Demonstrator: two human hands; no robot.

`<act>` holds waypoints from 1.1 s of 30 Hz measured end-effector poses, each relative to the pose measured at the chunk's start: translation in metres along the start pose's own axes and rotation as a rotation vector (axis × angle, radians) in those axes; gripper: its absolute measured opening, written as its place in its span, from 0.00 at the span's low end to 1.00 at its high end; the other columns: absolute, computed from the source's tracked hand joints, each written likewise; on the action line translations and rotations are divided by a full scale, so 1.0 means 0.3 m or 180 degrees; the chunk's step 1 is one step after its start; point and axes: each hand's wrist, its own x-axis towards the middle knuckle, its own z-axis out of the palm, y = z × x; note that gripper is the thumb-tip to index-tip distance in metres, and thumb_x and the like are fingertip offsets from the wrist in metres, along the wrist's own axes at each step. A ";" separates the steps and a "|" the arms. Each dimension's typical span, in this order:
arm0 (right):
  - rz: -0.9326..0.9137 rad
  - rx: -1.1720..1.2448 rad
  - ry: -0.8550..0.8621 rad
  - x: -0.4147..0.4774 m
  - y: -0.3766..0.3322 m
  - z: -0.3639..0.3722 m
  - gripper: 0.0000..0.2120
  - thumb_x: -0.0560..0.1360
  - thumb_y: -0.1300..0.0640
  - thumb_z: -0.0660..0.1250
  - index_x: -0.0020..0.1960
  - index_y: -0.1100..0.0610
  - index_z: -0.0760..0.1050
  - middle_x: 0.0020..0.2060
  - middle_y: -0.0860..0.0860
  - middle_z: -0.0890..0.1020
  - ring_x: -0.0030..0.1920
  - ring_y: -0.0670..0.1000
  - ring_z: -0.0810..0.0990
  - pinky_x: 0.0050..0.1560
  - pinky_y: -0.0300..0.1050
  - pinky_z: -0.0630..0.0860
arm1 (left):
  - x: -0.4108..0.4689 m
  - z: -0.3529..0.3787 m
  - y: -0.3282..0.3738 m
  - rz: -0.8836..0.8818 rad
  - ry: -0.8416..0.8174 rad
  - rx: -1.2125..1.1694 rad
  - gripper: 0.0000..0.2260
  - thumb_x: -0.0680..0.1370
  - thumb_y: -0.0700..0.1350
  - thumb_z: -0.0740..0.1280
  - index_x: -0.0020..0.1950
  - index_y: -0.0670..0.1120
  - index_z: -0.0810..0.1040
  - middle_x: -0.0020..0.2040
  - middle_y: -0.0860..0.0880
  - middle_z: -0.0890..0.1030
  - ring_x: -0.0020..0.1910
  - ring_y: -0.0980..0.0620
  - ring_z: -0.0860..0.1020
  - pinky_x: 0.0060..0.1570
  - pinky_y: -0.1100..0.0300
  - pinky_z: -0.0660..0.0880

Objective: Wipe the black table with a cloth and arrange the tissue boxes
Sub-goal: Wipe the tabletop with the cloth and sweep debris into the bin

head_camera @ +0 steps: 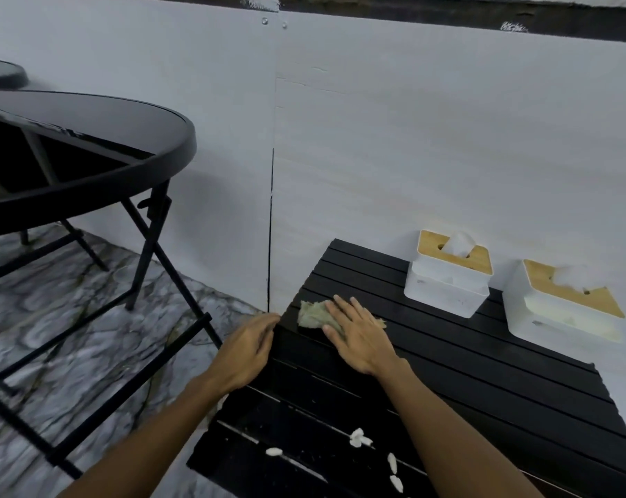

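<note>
Head view: we're in the wiping step. The right hand (361, 339) lies flat, fingers spread, pressing the cloth (316, 314) onto the black slatted counter (484, 382) near its far left corner; the left hand (248, 348) rests loosely open on the left edge, holding nothing. Both tissue boxes (448, 274) (563, 303) sit along the far edge by the wall. White crumbs (360, 438) wait near the front edge, so I'd guess the next move is dragging the cloth back that way.

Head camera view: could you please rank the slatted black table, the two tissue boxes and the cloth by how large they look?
1. Slatted black table, clearly largest.
2. The two tissue boxes, left and right: they look alike, so I won't rank them.
3. Cloth, smallest, though the right hand covers part of it.
</note>
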 end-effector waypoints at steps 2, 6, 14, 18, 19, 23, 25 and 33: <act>-0.0063 0.0008 -0.0009 0.008 -0.042 0.007 0.34 0.79 0.32 0.38 0.81 0.43 0.46 0.82 0.43 0.49 0.82 0.53 0.45 0.81 0.53 0.47 | -0.052 -0.007 -0.021 -0.0279 -0.0366 -0.0214 0.18 0.83 0.43 0.57 0.73 0.47 0.69 0.71 0.52 0.71 0.70 0.54 0.69 0.68 0.61 0.64; -0.0339 0.0024 -0.0129 -0.013 -0.123 0.018 0.38 0.74 0.31 0.33 0.81 0.42 0.50 0.82 0.44 0.49 0.82 0.54 0.46 0.80 0.53 0.46 | -0.103 0.004 -0.034 -0.0371 -0.0645 -0.0422 0.21 0.84 0.48 0.56 0.78 0.52 0.60 0.75 0.54 0.65 0.73 0.57 0.64 0.71 0.60 0.63; -0.0833 0.0482 -0.0377 -0.137 -0.207 0.020 0.25 0.85 0.42 0.50 0.80 0.47 0.59 0.81 0.44 0.57 0.80 0.46 0.50 0.78 0.49 0.53 | -0.123 -0.012 0.002 -0.0856 -0.0304 -0.1014 0.16 0.83 0.43 0.56 0.69 0.54 0.73 0.67 0.56 0.75 0.68 0.56 0.71 0.67 0.60 0.66; 0.0169 0.1277 0.0364 -0.116 -0.229 0.003 0.23 0.86 0.47 0.52 0.78 0.53 0.63 0.79 0.48 0.63 0.80 0.48 0.54 0.76 0.49 0.56 | -0.145 -0.051 0.006 -0.0473 -0.0636 -0.0335 0.19 0.83 0.43 0.54 0.74 0.52 0.68 0.75 0.61 0.63 0.72 0.61 0.61 0.69 0.64 0.56; 0.0317 0.1265 0.0444 -0.105 -0.241 0.007 0.23 0.86 0.47 0.51 0.79 0.54 0.62 0.79 0.49 0.62 0.81 0.50 0.54 0.77 0.52 0.56 | -0.150 -0.057 0.010 -0.0355 -0.0749 -0.0204 0.20 0.83 0.44 0.54 0.76 0.52 0.65 0.75 0.62 0.59 0.72 0.63 0.58 0.70 0.65 0.54; -0.0027 0.0526 0.0107 -0.090 -0.278 0.060 0.26 0.86 0.45 0.49 0.81 0.55 0.57 0.81 0.49 0.57 0.81 0.55 0.51 0.80 0.54 0.51 | -0.161 -0.073 0.009 -0.0532 -0.0759 -0.0545 0.19 0.84 0.48 0.52 0.75 0.55 0.65 0.76 0.59 0.63 0.73 0.62 0.60 0.71 0.63 0.56; -0.0079 0.0394 0.0005 -0.105 -0.292 0.073 0.27 0.85 0.44 0.48 0.81 0.53 0.55 0.81 0.48 0.56 0.81 0.55 0.51 0.80 0.53 0.51 | -0.166 -0.088 0.018 -0.0787 -0.0683 -0.1045 0.18 0.84 0.49 0.51 0.75 0.56 0.64 0.74 0.56 0.68 0.71 0.59 0.66 0.72 0.55 0.62; -0.1258 0.0424 -0.0271 -0.252 -0.351 0.038 0.24 0.85 0.50 0.55 0.80 0.53 0.59 0.80 0.47 0.59 0.79 0.45 0.53 0.76 0.33 0.44 | -0.181 -0.100 0.025 -0.0619 -0.0773 -0.0744 0.20 0.83 0.56 0.47 0.74 0.57 0.67 0.75 0.57 0.65 0.74 0.60 0.60 0.76 0.52 0.55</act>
